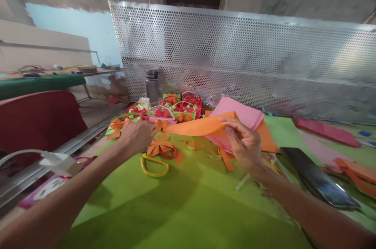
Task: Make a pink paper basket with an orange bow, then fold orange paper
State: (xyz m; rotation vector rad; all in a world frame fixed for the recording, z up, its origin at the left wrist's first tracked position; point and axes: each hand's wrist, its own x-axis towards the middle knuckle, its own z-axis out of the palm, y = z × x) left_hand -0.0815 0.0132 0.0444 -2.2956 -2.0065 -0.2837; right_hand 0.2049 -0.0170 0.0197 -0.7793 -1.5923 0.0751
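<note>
While the right hand (245, 143) holds up an orange sheet (196, 126), its thumb and fingers are closed together on the sheet's right end. The narrow left end of the sheet comes close to the left hand (136, 137), whose fingers are bent; I cannot tell if they grip something. Both hands are above the green cover (176, 206), which stretches flat between the forearms, towards the near side. At its left edge runs a metal rail (66, 153), and a power strip (44, 192) lies beside with a white charger (60, 164). On the panel (243, 45), two blurred patches cannot be read. Small baskets (185, 113) with thin handles carry red and orange bows, and a grey bottle (152, 88) with black lid stands behind. Nearer lie an orange flower (160, 146) and a yellow ring (154, 174).
</note>
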